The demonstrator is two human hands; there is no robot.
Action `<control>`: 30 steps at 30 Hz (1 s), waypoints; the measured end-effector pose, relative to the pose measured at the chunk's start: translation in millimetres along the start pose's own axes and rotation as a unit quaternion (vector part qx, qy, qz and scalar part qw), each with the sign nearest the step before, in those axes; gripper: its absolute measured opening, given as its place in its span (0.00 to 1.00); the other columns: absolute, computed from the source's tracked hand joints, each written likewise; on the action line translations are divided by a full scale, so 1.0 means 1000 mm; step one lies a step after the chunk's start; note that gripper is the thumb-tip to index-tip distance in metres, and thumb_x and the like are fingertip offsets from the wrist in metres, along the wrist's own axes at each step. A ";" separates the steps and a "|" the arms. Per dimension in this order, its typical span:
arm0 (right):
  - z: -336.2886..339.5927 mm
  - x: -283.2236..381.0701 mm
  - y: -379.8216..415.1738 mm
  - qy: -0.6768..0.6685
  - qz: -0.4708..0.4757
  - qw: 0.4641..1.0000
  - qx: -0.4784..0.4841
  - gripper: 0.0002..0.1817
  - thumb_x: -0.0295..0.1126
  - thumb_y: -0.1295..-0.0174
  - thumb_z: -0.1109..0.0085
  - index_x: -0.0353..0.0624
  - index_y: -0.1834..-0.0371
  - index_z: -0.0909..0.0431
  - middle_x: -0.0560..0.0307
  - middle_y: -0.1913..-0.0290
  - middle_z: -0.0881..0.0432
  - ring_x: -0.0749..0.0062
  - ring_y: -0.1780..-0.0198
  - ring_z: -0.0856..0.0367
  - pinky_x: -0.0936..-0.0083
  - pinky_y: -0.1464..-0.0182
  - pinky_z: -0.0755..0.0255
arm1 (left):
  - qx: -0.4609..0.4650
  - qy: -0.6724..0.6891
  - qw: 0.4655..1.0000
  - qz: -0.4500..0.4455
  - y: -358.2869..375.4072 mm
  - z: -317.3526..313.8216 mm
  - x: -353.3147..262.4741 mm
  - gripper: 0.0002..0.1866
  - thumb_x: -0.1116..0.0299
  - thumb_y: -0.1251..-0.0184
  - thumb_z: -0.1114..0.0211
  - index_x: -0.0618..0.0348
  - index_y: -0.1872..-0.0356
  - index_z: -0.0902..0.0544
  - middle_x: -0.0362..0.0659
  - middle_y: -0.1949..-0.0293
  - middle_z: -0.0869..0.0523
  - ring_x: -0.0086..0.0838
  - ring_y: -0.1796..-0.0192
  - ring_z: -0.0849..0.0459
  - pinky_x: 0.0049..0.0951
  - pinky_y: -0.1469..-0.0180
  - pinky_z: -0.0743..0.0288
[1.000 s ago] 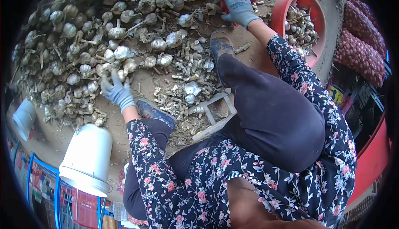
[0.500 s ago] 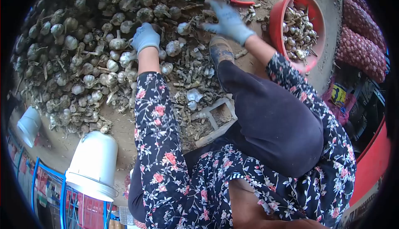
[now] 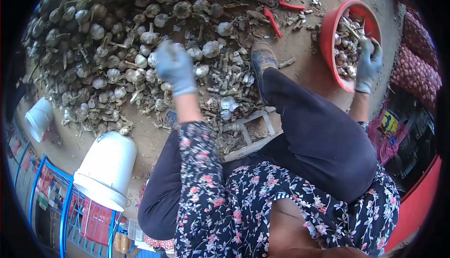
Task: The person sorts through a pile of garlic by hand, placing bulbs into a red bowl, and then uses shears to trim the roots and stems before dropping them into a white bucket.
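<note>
My gloved left hand (image 3: pixel 174 68) hovers at the right side of a large heap of garlic bulbs (image 3: pixel 112 73). It is smeared by motion, so its fingers and anything in them cannot be made out. My gloved right hand (image 3: pixel 369 66) is at the right rim of a red basin (image 3: pixel 326 40) holding garlic bulbs. Its fingers are curled round what looks like a garlic stalk (image 3: pixel 352 29), which points up and left over the basin. Red-handled pruning shears (image 3: pixel 272 22) lie spread on the dirt beyond my shoe.
Cut stalks and scraps (image 3: pixel 229 77) cover the ground before me, beside a wooden frame (image 3: pixel 251 150). A white bucket (image 3: pixel 110 164) lies at lower left, near a blue metal rack (image 3: pixel 65 206). Full mesh sacks (image 3: pixel 415 75) stand at the right.
My right hand has moved right, from beside the shears to the basin. My left hand has come back from the heap toward me. The view has shifted slightly.
</note>
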State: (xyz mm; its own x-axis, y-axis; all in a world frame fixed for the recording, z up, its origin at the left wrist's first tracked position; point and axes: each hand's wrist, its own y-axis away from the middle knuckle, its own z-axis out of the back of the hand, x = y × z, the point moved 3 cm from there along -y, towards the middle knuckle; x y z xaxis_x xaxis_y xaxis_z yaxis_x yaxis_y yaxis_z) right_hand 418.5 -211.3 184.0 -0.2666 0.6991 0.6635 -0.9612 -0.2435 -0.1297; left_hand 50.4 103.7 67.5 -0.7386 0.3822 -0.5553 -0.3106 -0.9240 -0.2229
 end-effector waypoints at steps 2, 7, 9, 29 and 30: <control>0.014 -0.023 -0.014 0.443 0.085 0.892 0.041 0.30 0.49 0.41 0.42 0.40 0.41 0.29 0.39 0.50 0.22 0.47 0.48 0.23 0.58 0.45 0.30 | 0.046 -0.217 0.974 0.055 -0.041 0.015 0.063 0.19 0.58 0.36 0.44 0.63 0.52 0.22 0.56 0.50 0.22 0.44 0.47 0.24 0.45 0.50 0.27; -0.055 0.021 0.009 0.331 0.203 0.920 0.053 0.24 0.43 0.42 0.42 0.42 0.45 0.28 0.43 0.48 0.24 0.48 0.45 0.26 0.59 0.44 0.31 | 0.257 -0.307 0.909 0.112 -0.011 0.002 0.098 0.30 0.42 0.40 0.46 0.46 0.39 0.30 0.57 0.35 0.37 0.57 0.42 0.28 0.53 0.47 0.31; -0.089 0.044 0.025 0.254 0.200 0.942 0.089 0.23 0.42 0.42 0.41 0.42 0.46 0.27 0.44 0.48 0.23 0.50 0.45 0.25 0.62 0.45 0.30 | 0.224 -0.271 0.933 0.073 0.007 0.006 0.102 0.29 0.43 0.38 0.46 0.47 0.40 0.29 0.57 0.37 0.35 0.54 0.44 0.26 0.53 0.47 0.31; -0.147 0.075 0.101 0.040 0.174 0.903 0.391 0.14 0.30 0.40 0.41 0.40 0.52 0.23 0.50 0.59 0.18 0.68 0.61 0.17 0.75 0.58 0.25 | 0.287 -0.054 0.938 0.189 -0.012 -0.026 0.202 0.24 0.54 0.43 0.43 0.62 0.51 0.22 0.61 0.60 0.17 0.51 0.56 0.19 0.44 0.46 0.28; -0.146 0.076 0.101 0.032 0.160 0.905 0.394 0.13 0.31 0.41 0.41 0.41 0.53 0.22 0.48 0.60 0.18 0.62 0.61 0.17 0.72 0.57 0.25 | 0.268 0.100 0.919 0.271 -0.009 -0.030 0.213 0.25 0.53 0.44 0.43 0.63 0.53 0.22 0.59 0.62 0.16 0.51 0.58 0.18 0.44 0.49 0.27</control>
State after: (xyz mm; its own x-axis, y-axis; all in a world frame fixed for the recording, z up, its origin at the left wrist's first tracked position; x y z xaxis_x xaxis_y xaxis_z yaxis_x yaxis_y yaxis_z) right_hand 291.1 -84.2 113.5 -0.5503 0.5400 0.6369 -0.4927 -0.8258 0.2745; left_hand -85.9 192.9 -72.7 -0.7641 -0.1909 -0.6162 -0.2193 -0.8214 0.5264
